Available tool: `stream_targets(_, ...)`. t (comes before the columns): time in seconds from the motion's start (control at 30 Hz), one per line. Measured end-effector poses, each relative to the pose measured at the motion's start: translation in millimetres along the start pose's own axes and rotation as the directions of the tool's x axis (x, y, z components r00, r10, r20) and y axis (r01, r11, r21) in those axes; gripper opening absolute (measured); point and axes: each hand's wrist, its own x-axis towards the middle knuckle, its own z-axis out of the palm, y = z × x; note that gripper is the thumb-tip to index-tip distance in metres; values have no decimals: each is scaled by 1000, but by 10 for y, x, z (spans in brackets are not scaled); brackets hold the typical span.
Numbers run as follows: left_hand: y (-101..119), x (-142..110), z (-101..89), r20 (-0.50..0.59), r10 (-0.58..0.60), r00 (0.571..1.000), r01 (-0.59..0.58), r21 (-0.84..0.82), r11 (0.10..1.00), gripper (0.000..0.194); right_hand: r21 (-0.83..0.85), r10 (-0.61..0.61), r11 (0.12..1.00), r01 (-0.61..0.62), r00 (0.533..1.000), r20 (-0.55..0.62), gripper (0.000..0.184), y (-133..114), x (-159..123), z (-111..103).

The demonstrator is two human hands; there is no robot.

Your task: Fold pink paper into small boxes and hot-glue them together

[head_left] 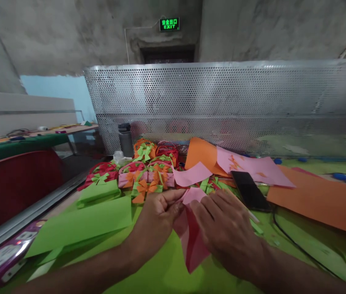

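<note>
Between my two hands, above the green tabletop, is a folded piece of pink paper point(189, 249). My left hand point(157, 216) pinches its upper left edge between thumb and fingers. Curled over its right side, my right hand point(226, 226) grips the paper, its thumb mostly hidden. The lower end of the paper hangs down to a point, with a darker pink fold in the middle. Just beyond my hands sit several small paper baskets point(160, 177) in pink, red, orange and green, decorated with paper bows point(145, 188).
Green paper sheets point(87, 224) lie at left, near a purple-and-white power strip point(7, 253). To the right are a black phone point(249, 190), a dark cable point(298, 245), orange paper point(320, 200) and pink paper point(252, 163). A grey bottle point(125, 141) stands before a perforated metal screen point(206, 98).
</note>
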Motion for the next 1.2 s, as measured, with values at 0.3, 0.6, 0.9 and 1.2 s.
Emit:
stream_targets(0.3, -22, -33, 48, 16, 39, 999, -40, 49, 998, 30, 81, 158, 984, -159, 987, 18, 18, -12, -12, 45)
stream_targets(0.6, -11, -47, 67, 19, 59, 998, -60, 67, 996, 28, 200, 250, 951, -236, 967, -44, 17, 11, 38, -7)
stream_targets(0.9, -7, -62, 106, 10, 48, 999, -48, 75, 996, 30, 176, 242, 956, -234, 970, -29, 19, -30, -2, 25)
stream_targets(1.2, -32, -75, 114, 45, 126, 991, -131, 136, 982, 29, 316, 344, 881, -351, 935, 79, 16, -23, 15, 32)
